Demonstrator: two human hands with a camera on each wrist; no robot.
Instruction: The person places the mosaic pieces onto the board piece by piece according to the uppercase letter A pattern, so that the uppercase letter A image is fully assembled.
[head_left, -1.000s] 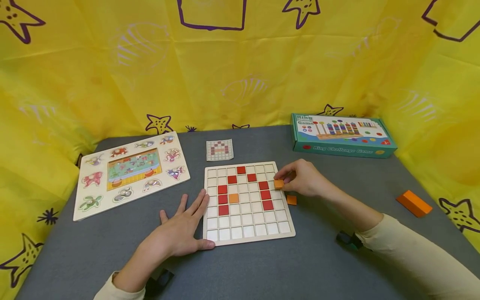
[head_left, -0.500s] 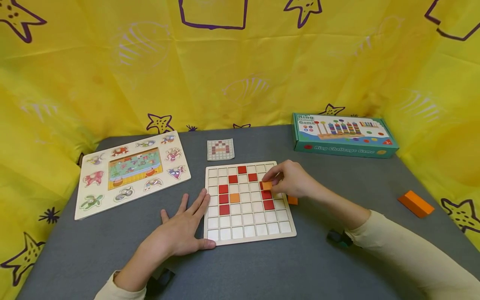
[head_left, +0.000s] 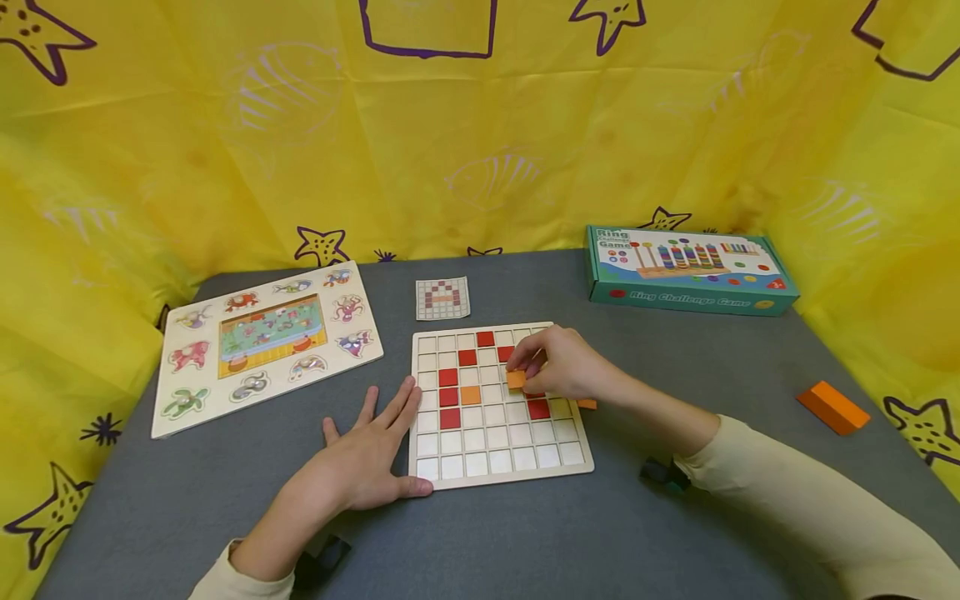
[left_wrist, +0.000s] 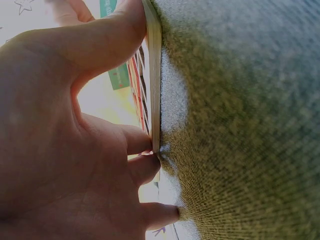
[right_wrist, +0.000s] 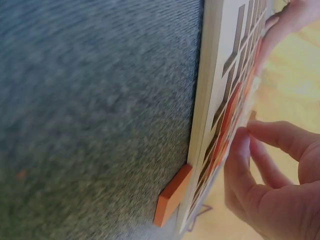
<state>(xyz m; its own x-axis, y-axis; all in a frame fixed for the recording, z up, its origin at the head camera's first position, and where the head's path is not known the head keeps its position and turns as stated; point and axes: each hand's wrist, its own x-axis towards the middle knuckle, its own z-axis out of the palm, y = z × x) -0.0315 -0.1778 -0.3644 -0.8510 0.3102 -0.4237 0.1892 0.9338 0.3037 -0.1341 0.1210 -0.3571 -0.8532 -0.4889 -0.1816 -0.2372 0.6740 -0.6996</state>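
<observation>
A wooden grid board lies on the grey table, with several red tiles and one orange tile set in its cells. My right hand pinches another orange tile between thumb and fingers over the right half of the board. It covers some cells and part of the red tiles. My left hand lies with spread fingers at the board's left edge, the thumb touching the near-left corner. In the right wrist view a loose orange tile leans against the board's side.
A small pattern card lies behind the board. At the left is a sea-animal puzzle board. A Ring Challenge Game box stands at the back right, and an orange block lies far right. Yellow cloth hangs behind the table.
My right hand has carried the pinched orange tile leftward from the board's right edge to over its inner cells. The left hand has stayed at the board's edge.
</observation>
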